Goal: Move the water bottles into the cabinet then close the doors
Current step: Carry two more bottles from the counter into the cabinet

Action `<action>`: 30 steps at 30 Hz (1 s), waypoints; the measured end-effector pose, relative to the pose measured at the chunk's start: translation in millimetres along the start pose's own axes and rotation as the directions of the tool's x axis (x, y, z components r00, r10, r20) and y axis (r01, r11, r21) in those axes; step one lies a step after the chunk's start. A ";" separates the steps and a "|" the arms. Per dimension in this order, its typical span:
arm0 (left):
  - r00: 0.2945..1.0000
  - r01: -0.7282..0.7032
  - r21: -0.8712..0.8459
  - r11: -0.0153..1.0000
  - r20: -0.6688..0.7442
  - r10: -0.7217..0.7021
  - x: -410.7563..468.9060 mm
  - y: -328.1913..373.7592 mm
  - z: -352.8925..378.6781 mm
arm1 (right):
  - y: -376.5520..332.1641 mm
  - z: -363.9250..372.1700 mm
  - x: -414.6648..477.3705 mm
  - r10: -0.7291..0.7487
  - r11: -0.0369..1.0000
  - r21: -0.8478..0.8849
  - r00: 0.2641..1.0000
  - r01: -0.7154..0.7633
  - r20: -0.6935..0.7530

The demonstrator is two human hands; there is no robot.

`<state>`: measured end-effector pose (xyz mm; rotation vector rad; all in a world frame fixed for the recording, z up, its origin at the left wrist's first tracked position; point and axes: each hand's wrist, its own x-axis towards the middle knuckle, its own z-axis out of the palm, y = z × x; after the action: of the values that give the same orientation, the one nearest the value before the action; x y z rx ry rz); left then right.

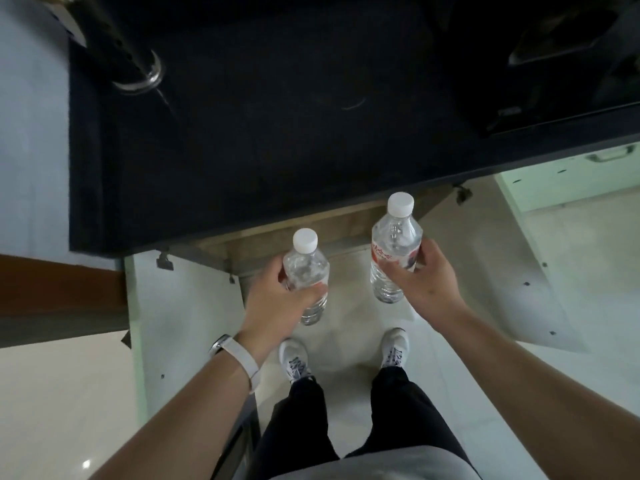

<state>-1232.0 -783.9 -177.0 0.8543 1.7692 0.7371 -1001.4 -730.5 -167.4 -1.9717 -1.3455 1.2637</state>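
I hold two clear water bottles with white caps, both upright, in front of the open cabinet (298, 230) under the black counter. My left hand (277, 303) grips the left bottle (306, 268) around its middle. My right hand (429, 282) grips the right bottle (394, 244), which carries a red label, a little higher and further forward. The cabinet's left door (180, 323) and right door (491, 271) both stand swung open toward me, pale with hinges visible. The cabinet's inside is mostly hidden under the counter edge.
The black countertop (277, 133) fills the upper view, with a dark metal faucet base (138, 71) at its left. A pale green drawer front with a handle (609, 155) lies right. My white shoes (294, 358) stand on light floor tiles between the doors.
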 end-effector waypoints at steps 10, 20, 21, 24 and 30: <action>1.000 0.000 0.008 1.000 -0.023 0.001 67.3 -62.9 64.5 | 88.3 34.2 73.3 -0.042 0.999 0.030 0.999 0.042 0.002; 0.984 -0.175 0.041 0.984 -0.037 0.176 185.1 -153.0 123.2 | 190.8 104.8 165.0 -0.204 0.945 0.243 0.976 0.218 -0.080; 0.978 -0.202 0.040 0.979 -0.047 0.204 196.0 -159.4 125.7 | 197.5 112.4 175.8 -0.232 0.936 0.249 0.968 0.248 -0.092; 0.957 -0.275 -0.011 0.961 -0.099 0.273 225.0 -178.4 133.0 | 213.8 133.4 205.8 -0.303 0.910 0.269 0.949 0.315 -0.088; 0.898 -0.413 -0.070 0.908 -0.196 0.394 263.3 -193.5 134.0 | 219.2 158.5 245.8 -0.455 0.839 0.283 0.885 0.464 -0.102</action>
<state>-1213.7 -665.0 -509.0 1.1270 1.7026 1.2059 -1002.9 -626.8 -517.9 -1.3458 -1.4061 1.1159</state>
